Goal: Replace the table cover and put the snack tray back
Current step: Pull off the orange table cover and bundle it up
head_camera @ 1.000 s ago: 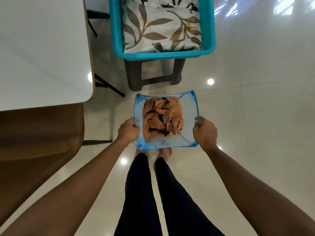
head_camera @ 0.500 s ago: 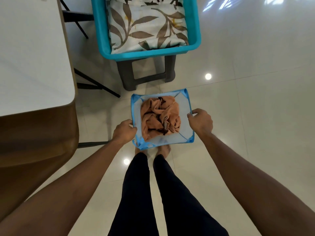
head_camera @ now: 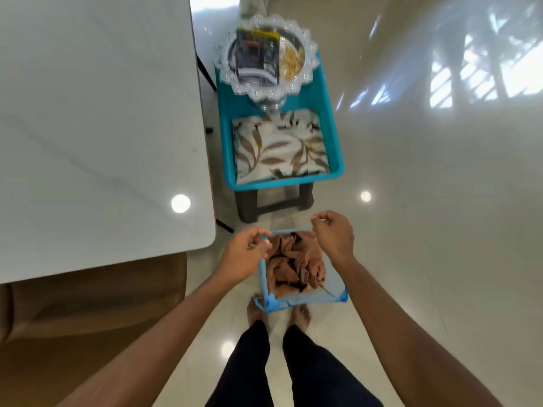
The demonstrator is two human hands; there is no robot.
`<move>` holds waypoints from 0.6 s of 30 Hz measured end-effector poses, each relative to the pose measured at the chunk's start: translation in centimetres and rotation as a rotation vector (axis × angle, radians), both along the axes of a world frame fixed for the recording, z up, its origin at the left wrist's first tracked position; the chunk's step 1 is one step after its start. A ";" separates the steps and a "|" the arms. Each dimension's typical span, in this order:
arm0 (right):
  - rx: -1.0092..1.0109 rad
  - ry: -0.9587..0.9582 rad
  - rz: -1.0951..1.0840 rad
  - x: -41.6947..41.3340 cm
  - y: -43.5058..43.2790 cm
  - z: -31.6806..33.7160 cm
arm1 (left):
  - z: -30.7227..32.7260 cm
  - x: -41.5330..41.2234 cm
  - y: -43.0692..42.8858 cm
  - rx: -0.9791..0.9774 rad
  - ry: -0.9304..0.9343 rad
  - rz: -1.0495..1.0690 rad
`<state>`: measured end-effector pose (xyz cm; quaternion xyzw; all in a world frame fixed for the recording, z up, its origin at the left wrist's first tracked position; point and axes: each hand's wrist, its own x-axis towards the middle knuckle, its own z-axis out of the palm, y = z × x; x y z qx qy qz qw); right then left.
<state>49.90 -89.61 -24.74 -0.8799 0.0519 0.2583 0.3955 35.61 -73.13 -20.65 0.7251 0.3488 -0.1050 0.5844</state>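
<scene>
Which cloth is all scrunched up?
The orange cloth in the blue basket; the leafy cloth in the teal tub lies folded flat.

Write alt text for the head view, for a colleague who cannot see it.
The left hand and right hand pinch the far rim of a blue mesh hamper holding crumpled orange-brown cloth. Ahead, a teal plastic tub holds a folded leaf-print cover and a silver scalloped snack tray; a white table stands left.
</scene>
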 end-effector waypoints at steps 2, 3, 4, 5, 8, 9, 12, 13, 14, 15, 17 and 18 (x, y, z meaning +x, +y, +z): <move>0.040 -0.024 0.042 1.1 1.8 2.5 | 2.6 1.4 0.9 0.040 -0.047 -0.035; 0.046 -0.031 0.072 1.5 2.5 3.3 | 3.3 1.9 1.3 0.059 -0.056 -0.050; 0.060 -0.034 0.100 2.1 3.2 4.1 | 4.0 2.6 1.9 0.086 -0.060 -0.056; 0.064 -0.033 0.129 3.1 3.7 5.1 | 5.0 3.5 2.6 0.117 -0.070 -0.052; -0.004 -0.041 0.282 5.5 5.1 6.3 | 6.3 5.5 4.4 0.188 -0.057 -0.019; -0.040 -0.053 0.336 6.5 5.5 6.4 | 6.4 6.3 4.9 0.205 -0.057 -0.009; -0.126 -0.057 0.482 9.2 6.7 6.2 | 5.8 8.9 6.6 0.260 -0.037 0.001; -0.147 -0.050 0.515 10.0 7.2 6.0 | 5.3 9.8 7.2 0.273 -0.018 -0.004; -0.161 -0.046 0.533 10.8 7.7 5.7 | 4.7 10.6 7.8 0.282 0.009 -0.005; -0.174 -0.043 0.533 11.8 8.3 5.2 | 4.0 11.9 8.7 0.285 0.041 -0.006; -0.190 -0.036 0.510 13.7 9.3 4.0 | 2.3 14.3 10.3 0.305 0.104 0.014; -0.187 -0.024 0.501 14.7 9.8 3.4 | 1.3 15.6 11.2 0.312 0.131 0.039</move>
